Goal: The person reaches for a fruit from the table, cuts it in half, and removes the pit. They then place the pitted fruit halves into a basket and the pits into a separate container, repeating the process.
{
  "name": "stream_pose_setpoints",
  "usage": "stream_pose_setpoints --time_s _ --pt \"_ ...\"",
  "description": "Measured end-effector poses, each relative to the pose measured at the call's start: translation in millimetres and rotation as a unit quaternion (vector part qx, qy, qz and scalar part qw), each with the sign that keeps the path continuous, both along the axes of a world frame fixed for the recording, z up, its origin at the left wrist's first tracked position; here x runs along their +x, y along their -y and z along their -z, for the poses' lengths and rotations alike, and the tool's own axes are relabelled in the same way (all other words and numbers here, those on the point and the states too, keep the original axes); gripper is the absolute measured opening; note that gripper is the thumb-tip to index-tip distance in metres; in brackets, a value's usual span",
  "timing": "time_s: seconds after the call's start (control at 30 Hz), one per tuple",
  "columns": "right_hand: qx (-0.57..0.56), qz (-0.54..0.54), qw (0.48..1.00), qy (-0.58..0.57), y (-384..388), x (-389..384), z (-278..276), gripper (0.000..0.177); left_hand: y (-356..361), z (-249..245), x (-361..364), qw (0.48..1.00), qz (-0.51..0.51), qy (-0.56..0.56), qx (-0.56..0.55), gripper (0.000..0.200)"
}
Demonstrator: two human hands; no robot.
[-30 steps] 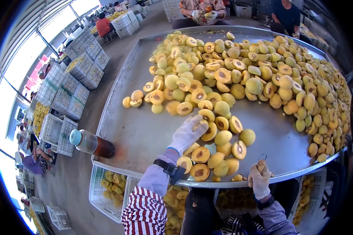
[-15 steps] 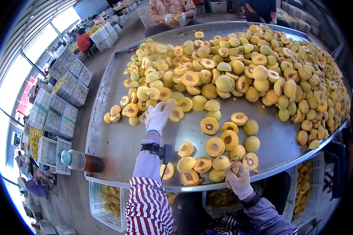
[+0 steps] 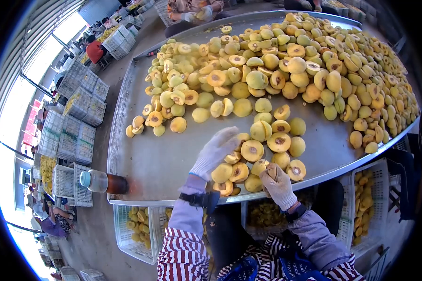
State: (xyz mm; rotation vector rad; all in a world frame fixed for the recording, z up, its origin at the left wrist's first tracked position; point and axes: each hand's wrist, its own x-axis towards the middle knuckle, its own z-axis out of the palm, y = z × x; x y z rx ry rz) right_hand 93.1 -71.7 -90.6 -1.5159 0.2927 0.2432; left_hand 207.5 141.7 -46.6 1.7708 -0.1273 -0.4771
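My left hand (image 3: 214, 153), in a white glove, lies flat with fingers spread over a cluster of halved yellow peaches (image 3: 260, 154) near the front edge of the metal table (image 3: 159, 159). My right hand (image 3: 277, 185), also gloved, is closed around a small pitting tool whose tip shows by the nearest peach halves. A large heap of whole and halved peaches (image 3: 286, 65) covers the far and right part of the table.
A bottle with a blue cap (image 3: 103, 181) lies at the table's front left corner. White plastic crates (image 3: 136, 229) with peach halves stand under the front edge. Stacked crates (image 3: 75, 126) fill the floor at left. Another person's gloved hands (image 3: 194, 14) work at the far edge.
My left hand has swept back from the far pile toward me, dragging several peach halves to the front cluster. My right hand has stayed by the front edge, still closed on the tool.
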Motion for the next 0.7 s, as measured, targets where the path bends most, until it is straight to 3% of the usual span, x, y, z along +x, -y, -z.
stream_pose_setpoints --time_s 0.07,0.17,0.2,0.27,0.3,0.4,0.5,0.53,0.7 --pt "-0.020 -0.005 1.000 0.016 1 1 5 0.028 -26 -7 -37 0.987 -0.128 0.063 0.070 0.069" --pt "-0.037 -0.016 0.999 0.018 -1 2 2 0.029 -84 41 -82 0.911 -0.137 0.021 0.389 0.073" --pt "-0.037 -0.017 0.999 0.018 -1 1 2 0.029 -81 37 -93 0.906 -0.122 0.021 0.405 0.078" --pt "-0.037 -0.019 0.999 0.021 0 2 4 0.028 -58 16 -112 0.895 -0.093 0.022 0.436 0.087" --pt "-0.027 -0.016 0.999 0.027 -1 1 1 0.029 -40 4 -109 0.899 -0.078 -0.005 0.430 0.082" --pt "-0.038 -0.035 0.999 0.017 1 2 12 0.030 -16 40 -107 0.903 -0.037 0.103 0.416 0.076" --pt "-0.035 0.013 0.997 0.063 -2 1 13 0.028 25 36 -99 0.918 -0.023 0.148 0.368 0.067" --pt "0.063 0.028 0.997 0.036 0 0 9 0.025 26 54 -90 0.919 0.003 0.171 0.354 0.067" --pt "0.091 0.022 0.995 0.040 4 -1 22 0.027 46 51 -98 0.932 -0.082 0.117 0.332 0.067"
